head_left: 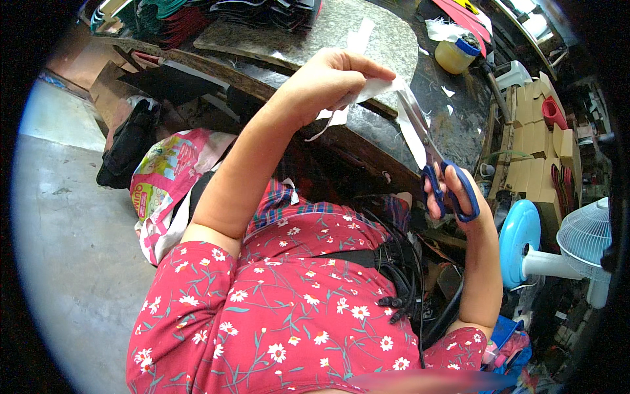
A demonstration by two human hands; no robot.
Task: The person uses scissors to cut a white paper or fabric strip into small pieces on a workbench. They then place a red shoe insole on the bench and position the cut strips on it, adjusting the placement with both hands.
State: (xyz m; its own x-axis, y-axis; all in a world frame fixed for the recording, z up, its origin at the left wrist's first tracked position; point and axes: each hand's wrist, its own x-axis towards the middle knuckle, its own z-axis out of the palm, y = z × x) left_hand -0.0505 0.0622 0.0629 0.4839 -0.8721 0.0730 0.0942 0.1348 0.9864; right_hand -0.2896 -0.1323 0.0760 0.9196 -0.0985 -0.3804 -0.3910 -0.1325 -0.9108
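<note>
My left hand (326, 84) is raised over the dark stone worktop (367, 39) and pinches a white strip of material (377, 88) between fingers and thumb. A loose end of the strip hangs below that hand. My right hand (453, 197) grips blue-handled scissors (433, 154), fingers through the loops. The metal blades point up and to the left, and their tips meet the white strip just right of my left hand. Both forearms rise from a red flowered garment at the bottom.
A yellow jar with a blue lid (457, 54) stands on the worktop at the back right. Cardboard boxes (535, 141) are stacked on the right. A blue-and-white fan (558, 253) lies low right. A pink printed bag (167, 177) and a black bag (128, 148) sit on the grey floor at left.
</note>
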